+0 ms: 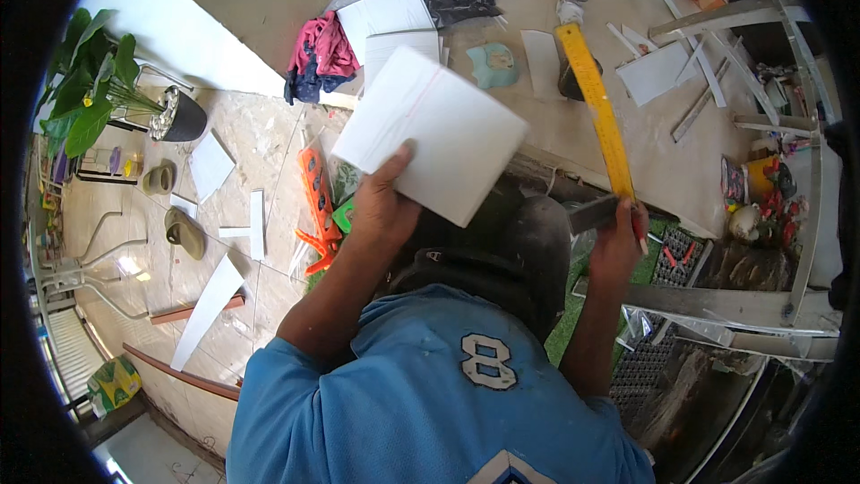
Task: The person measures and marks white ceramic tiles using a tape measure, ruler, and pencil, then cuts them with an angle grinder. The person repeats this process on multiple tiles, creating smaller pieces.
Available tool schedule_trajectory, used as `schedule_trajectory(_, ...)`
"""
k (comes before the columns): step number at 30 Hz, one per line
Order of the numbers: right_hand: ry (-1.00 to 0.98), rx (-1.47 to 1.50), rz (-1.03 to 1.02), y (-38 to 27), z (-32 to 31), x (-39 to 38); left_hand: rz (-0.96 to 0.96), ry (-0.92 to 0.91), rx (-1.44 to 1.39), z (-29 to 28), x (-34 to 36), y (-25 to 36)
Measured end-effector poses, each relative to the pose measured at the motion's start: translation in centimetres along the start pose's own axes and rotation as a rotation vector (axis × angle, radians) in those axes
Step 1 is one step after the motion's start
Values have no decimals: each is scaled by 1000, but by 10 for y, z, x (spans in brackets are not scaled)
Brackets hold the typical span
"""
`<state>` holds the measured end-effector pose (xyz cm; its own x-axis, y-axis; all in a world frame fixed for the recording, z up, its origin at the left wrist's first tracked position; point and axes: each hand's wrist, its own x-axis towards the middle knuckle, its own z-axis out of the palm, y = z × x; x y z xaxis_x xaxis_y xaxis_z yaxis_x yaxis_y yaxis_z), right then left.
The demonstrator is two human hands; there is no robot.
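My left hand [388, 206] grips a white, roughly square panel piece [448, 134] by its near left edge, thumb on top. The panel is tilted up and has faint pencil-like lines and a reddish mark on its face. My right hand [618, 237] is closed around a try square with a yellow blade [593, 99] and a grey stock [593, 213]. The blade points away from me, apart from the panel. A thin, pencil-like red stick [640, 237] also shows in the right hand; its full shape is hidden.
An orange caulking gun [317, 197] lies left of my legs. White offcuts [210, 309] and clogs [184, 233] are scattered on the tiled floor, near a potted plant [184, 116]. More panels [385, 13] lie ahead. A metal ladder [717, 303] and red-handled pliers [679, 255] are at right.
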<state>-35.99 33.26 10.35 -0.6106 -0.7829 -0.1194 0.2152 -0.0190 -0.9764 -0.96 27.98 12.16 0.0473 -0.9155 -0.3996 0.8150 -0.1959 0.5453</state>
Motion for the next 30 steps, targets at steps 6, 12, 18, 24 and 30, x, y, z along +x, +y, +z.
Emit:
schedule_trajectory(6, 16, -153, 22, 94, 34, 97, 22, 250, -63, -69, -8, 13)
schedule_trajectory(12, -57, -25, 98, 161, 80, 145, 28, 343, -171, -88, 9, 7)
schedule_trajectory(18, 1, -156, 179, 170, 80, 161, 87, 217, -56, -84, 123, -13)
schedule_trajectory(24, -23, -288, 223, 152, 75, 167, 48, 457, -86, -82, 203, -38)
schedule_trajectory(30, -51, -707, -4, 126, 70, 176, -73, 403, 307, -124, 205, -58)
